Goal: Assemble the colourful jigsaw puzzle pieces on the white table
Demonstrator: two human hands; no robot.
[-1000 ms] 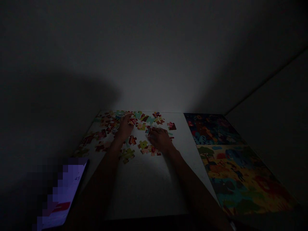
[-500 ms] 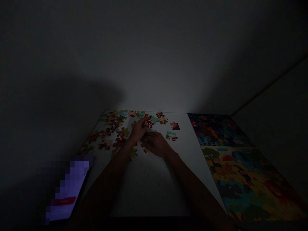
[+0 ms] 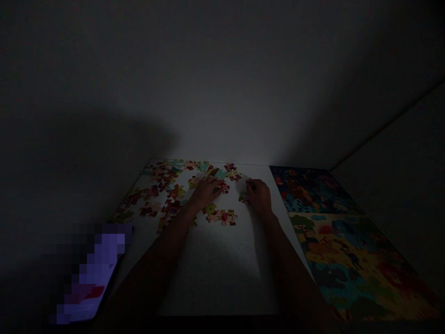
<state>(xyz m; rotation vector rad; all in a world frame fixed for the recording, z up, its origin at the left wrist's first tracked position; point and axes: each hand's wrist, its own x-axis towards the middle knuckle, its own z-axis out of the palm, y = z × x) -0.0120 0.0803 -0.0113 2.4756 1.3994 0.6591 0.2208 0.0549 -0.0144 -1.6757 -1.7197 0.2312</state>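
On the white table (image 3: 215, 260), loose puzzle pieces (image 3: 163, 190) lie flat, thin and light, best pinched at an edge. Left hand (image 3: 206, 191) and right hand (image 3: 259, 197) rest on pieces; grip unclear.

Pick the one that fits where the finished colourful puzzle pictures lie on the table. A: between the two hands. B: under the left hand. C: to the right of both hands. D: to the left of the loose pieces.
C: the finished puzzle pictures lie along the table's right side, beyond the right hand; the left hand rests among the loose pieces.
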